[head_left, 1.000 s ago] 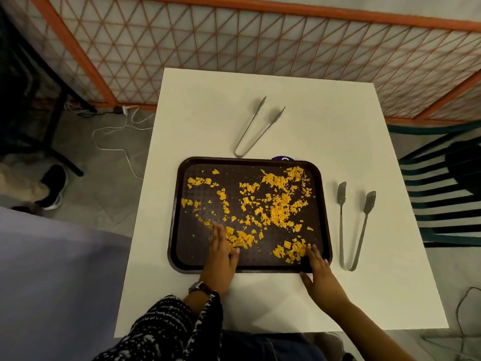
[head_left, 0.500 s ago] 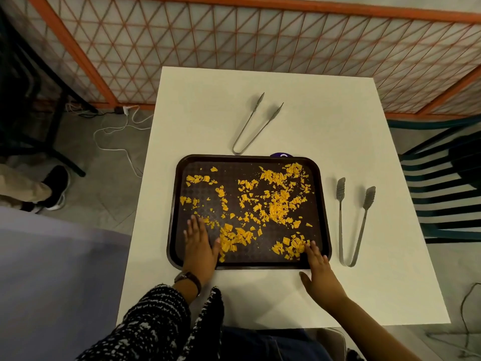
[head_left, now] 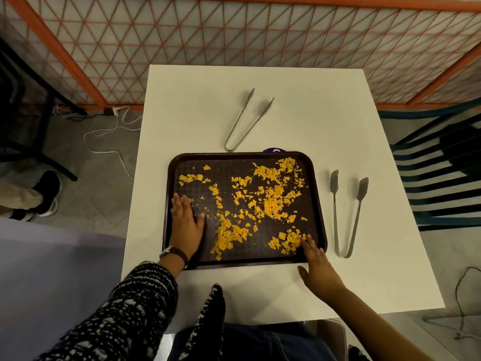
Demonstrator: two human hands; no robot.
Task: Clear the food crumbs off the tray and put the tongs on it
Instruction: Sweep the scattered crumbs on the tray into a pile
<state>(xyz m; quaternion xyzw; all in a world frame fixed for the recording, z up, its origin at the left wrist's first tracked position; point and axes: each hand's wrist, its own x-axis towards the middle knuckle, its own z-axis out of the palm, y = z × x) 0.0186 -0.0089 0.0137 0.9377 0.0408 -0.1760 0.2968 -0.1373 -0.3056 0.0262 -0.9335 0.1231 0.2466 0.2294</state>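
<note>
A dark brown tray (head_left: 316, 194) lies on the white table (head_left: 286, 105), strewn with yellow food crumbs (head_left: 270, 201). My left hand (head_left: 186, 225) lies flat and open on the tray's left part, fingers pointing away from me, with a few crumbs at its fingertips. At the tray's near right corner my right hand (head_left: 316, 267) rests on the rim, fingers spread and touching a small crumb pile (head_left: 286, 241). Slim metal tongs (head_left: 246, 121) lie beyond the tray. Flat-tipped metal tongs (head_left: 346, 212) lie to the tray's right.
A purple round object (head_left: 274, 150) peeks out behind the tray's far rim. An orange lattice fence (head_left: 234, 35) stands behind the table. A striped green chair (head_left: 440, 165) is on the right. Cables (head_left: 109, 136) and another person's shoe (head_left: 48, 194) are on the floor to the left.
My left hand has slid leftward across the tray, from the near middle to its left part. The right hand has stayed at the near right corner.
</note>
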